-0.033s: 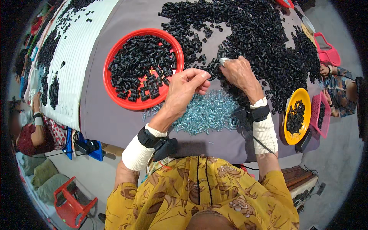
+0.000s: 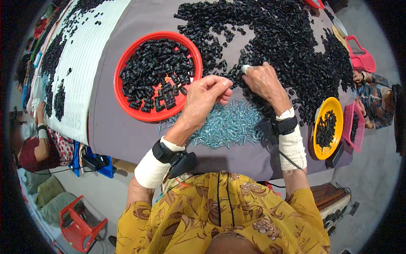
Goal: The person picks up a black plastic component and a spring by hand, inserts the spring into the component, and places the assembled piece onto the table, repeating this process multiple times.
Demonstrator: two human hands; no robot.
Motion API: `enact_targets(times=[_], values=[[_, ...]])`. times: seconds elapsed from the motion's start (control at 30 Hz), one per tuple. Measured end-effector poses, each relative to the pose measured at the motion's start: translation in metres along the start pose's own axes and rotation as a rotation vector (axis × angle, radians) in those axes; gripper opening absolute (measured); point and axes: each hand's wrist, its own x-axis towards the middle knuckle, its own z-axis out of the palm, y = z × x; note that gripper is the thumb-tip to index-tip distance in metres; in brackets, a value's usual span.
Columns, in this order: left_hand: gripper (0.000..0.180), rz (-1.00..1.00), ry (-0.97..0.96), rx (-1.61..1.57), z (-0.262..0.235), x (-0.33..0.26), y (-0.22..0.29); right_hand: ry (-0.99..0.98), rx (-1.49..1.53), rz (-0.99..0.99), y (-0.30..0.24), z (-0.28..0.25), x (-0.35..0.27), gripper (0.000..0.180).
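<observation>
My left hand (image 2: 208, 94) is closed in a pinch above the near side of the black pieces; whatever it may hold is hidden by the fingers. To its right, my right hand (image 2: 265, 82) curls its fingers at the edge of a wide heap of small black plastic parts (image 2: 279, 46). A white wrap (image 2: 246, 67) covers one of its fingertips, and I cannot make out what is between the fingers. Small, shiny, bluish metal springs (image 2: 228, 125) lie in a pile just below both hands. Beside my left hand stands a round red tray (image 2: 119, 91) with many black parts in it.
At the right lie a yellow dish (image 2: 337, 122) with small black bits and a pink basket (image 2: 358, 131). A co-worker (image 2: 378, 101) sits beyond them; another (image 2: 38, 148) works at the left by a white-covered table (image 2: 84, 76). A red stool (image 2: 80, 224) stands lower left.
</observation>
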Motion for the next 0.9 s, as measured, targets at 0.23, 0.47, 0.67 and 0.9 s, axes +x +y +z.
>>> enact_targets(times=[0.23,0.47,0.67,0.9], values=[[0.021,-0.002,0.006,0.0,-0.004,0.001,-0.004,0.006,0.027,0.003,-0.001,0.001,-0.005,0.008],[0.023,-0.013,0.026,0.056,0.002,0.003,-0.002,0.018,0.207,0.031,-0.011,-0.032,-0.004,0.017],[0.023,-0.056,-0.167,-0.018,0.0,0.011,-0.006,0.079,0.421,-0.107,-0.033,-0.057,0.005,0.023],[0.022,-0.086,-0.057,-0.106,-0.011,0.003,-0.001,-0.044,0.451,0.138,-0.025,-0.039,-0.03,0.013]])
